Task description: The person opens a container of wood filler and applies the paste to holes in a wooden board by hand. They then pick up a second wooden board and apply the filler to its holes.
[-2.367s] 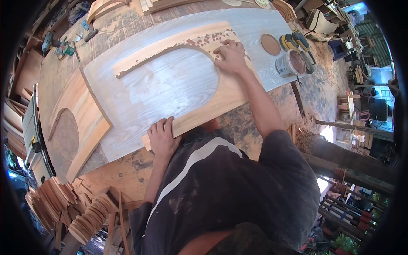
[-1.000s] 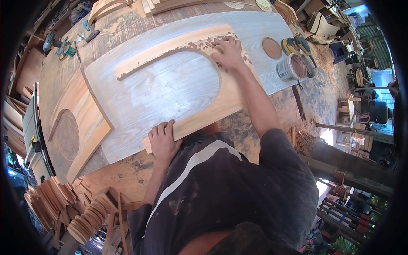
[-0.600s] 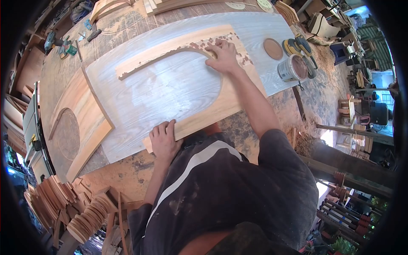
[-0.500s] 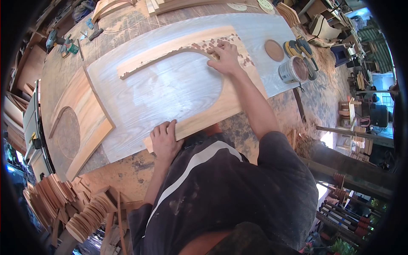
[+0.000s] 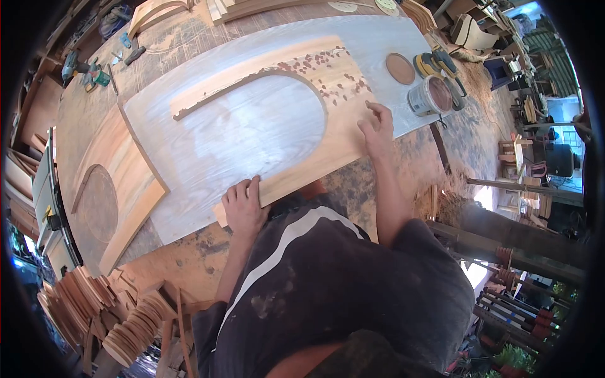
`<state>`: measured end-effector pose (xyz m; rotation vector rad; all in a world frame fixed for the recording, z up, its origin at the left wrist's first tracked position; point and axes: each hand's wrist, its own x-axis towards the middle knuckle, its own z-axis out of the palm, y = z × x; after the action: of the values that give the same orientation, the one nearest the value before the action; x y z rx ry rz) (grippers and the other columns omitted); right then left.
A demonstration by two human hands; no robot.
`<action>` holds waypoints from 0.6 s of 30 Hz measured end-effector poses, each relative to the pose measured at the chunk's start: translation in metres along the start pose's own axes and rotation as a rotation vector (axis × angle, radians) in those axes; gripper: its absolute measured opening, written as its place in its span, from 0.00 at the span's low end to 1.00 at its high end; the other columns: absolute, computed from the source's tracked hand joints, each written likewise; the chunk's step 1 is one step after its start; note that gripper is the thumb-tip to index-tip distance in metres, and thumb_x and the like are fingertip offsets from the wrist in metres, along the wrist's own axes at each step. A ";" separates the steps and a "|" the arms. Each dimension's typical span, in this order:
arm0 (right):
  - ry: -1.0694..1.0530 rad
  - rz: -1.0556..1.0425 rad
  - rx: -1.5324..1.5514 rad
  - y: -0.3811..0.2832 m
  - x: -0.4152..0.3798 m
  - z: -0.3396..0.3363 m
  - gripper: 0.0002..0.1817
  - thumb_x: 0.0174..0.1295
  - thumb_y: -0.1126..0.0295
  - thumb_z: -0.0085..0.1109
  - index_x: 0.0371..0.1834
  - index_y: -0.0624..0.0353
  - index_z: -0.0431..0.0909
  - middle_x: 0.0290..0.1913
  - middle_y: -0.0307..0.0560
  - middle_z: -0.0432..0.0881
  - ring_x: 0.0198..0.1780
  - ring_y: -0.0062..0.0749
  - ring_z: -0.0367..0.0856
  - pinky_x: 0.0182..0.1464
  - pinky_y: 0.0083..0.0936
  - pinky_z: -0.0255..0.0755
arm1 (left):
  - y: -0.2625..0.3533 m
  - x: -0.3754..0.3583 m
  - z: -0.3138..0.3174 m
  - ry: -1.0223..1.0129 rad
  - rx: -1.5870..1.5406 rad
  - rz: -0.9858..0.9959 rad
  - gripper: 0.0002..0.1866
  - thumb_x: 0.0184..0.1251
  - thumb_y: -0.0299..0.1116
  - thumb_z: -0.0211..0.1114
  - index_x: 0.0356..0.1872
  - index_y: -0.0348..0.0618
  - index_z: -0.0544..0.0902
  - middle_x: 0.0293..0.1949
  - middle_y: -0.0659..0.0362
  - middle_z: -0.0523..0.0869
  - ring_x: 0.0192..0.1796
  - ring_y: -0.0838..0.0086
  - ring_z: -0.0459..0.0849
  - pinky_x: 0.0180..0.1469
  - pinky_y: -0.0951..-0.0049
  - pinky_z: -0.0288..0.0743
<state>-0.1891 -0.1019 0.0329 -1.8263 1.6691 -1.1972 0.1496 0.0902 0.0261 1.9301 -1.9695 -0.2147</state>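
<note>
The panel [image 5: 343, 129] is pale, flat wood, cut in a broad U whose mouth faces left. It lies flat on the grey board [image 5: 252, 120], the near arm running along the board's near edge. Reddish-brown spots [image 5: 348, 90] dot the closed end and part of the far arm, whose inner edge is ragged. The near arm looks plain and straight, its surface bare.

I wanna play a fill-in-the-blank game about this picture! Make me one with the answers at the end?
1. The hand on the frame, farther from the bucket, is the ____ one.
2. The brown disc is shaped like a ____.
3. The stripe on the dark shirt is ____.

Missing words: left; circle; white.
</note>
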 end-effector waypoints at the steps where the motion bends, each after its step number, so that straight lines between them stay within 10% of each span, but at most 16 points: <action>1: 0.009 0.006 -0.005 -0.001 -0.011 -0.007 0.29 0.56 0.72 0.72 0.64 0.57 0.81 0.62 0.49 0.80 0.65 0.41 0.76 0.73 0.38 0.71 | 0.000 0.000 0.000 -0.005 0.017 0.001 0.41 0.45 0.37 0.85 0.67 0.50 0.83 0.56 0.58 0.82 0.59 0.59 0.79 0.62 0.53 0.70; 18: 0.443 0.090 0.404 0.048 -0.081 -0.084 0.31 0.57 0.81 0.62 0.68 0.62 0.73 0.60 0.49 0.78 0.62 0.36 0.78 0.72 0.36 0.71 | 0.039 -0.010 -0.043 -0.042 0.105 0.080 0.44 0.42 0.32 0.84 0.69 0.43 0.81 0.54 0.55 0.83 0.56 0.55 0.80 0.60 0.53 0.74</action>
<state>-0.2784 -0.0146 0.0168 -1.2926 1.5463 -1.8389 0.1288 0.1089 0.0781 1.9205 -2.1195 -0.1345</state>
